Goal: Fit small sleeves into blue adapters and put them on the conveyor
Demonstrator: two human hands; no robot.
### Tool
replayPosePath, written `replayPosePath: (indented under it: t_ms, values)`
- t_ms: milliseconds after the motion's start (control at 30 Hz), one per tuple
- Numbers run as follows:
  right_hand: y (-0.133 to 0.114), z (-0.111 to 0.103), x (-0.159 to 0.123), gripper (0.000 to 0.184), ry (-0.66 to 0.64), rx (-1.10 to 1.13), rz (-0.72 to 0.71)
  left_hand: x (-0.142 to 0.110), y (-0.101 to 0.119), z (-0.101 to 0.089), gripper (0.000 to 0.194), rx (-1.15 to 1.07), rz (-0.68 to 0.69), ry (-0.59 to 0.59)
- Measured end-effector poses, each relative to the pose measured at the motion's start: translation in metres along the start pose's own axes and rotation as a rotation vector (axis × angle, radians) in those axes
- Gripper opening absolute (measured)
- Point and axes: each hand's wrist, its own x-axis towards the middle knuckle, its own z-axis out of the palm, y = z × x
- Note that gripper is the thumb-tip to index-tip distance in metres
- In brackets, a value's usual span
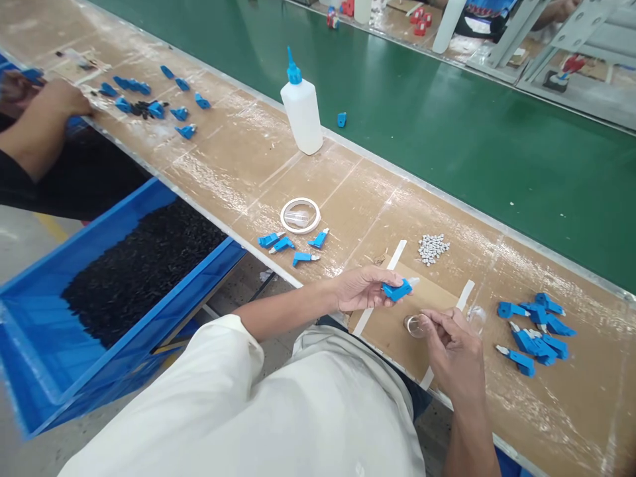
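My left hand (362,286) pinches a small blue plastic part (397,289) with a white tip, held just above the brown workbench (278,159). My right hand (454,348) is closed beside a small clear round cap (415,324) on the bench; what its fingers hold is hidden. A little heap of grey pellets (433,247) lies beyond the hands. Several finished blue parts (536,331) are piled to the right. Three more blue parts (291,246) lie to the left, below a ring of clear tape (300,216).
A white squeeze bottle with a blue nozzle (301,109) stands at the bench's far edge by the green conveyor belt (447,119). A blue bin of black pieces (134,265) sits at lower left. Another person's arm (40,126) rests near more blue parts (149,103) at upper left.
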Motion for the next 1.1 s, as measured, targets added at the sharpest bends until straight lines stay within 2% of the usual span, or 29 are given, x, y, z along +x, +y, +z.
replayPosePath:
  t_ms: [233, 433, 633, 867, 1100]
  values:
    - [-0.002, -0.004, 0.003, 0.034, -0.014, -0.045, 0.091, 0.003, -0.002, 0.0, 0.014, -0.022, 0.016, 0.004]
    - [0.01, -0.015, -0.002, 0.041, -0.009, -0.025, 0.157, 0.003, -0.003, -0.003, 0.012, -0.017, -0.004, 0.001]
    - [0.012, -0.011, -0.007, 0.036, -0.087, -0.013, 0.188, 0.007, -0.006, -0.003, 0.015, -0.019, 0.011, 0.015]
    - [0.005, -0.008, -0.003, 0.033, -0.071, -0.09, 0.07, 0.005, -0.006, -0.004, 0.013, -0.009, 0.004, 0.003]
    - [0.001, -0.002, -0.006, 0.013, 0.006, -0.19, -0.213, 0.003, -0.007, -0.008, 0.014, 0.002, 0.02, 0.02]
